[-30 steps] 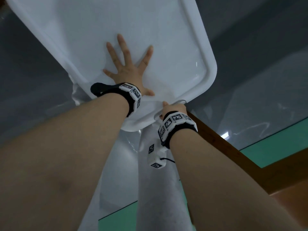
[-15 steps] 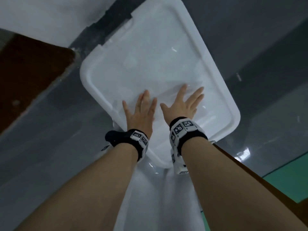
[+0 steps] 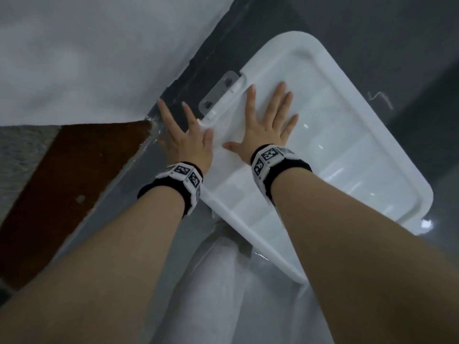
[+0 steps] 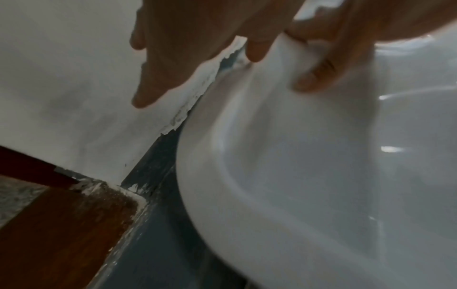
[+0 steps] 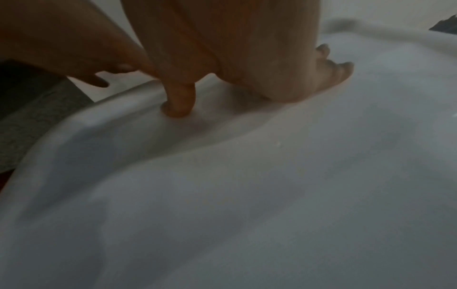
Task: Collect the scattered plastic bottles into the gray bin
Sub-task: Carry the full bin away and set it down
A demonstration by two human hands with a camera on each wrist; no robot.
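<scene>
Head view: my right hand (image 3: pixel 267 125) lies flat, fingers spread, on the white lid (image 3: pixel 347 155) near the wall; my left hand (image 3: pixel 188 142), also released, overlaps its left edge. The lid looks light, smooth, slippery, so I'd grip the rim

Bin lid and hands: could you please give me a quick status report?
Right hand open, flat on the white lid. Left hand open, at the lid's near edge beside the clear latch. No bottles in view. Wall close behind.

Glossy dark floor (image 3: pixel 409 45) carries white lidded bin (image 3: pixel 360 170) (beside wall)
</scene>
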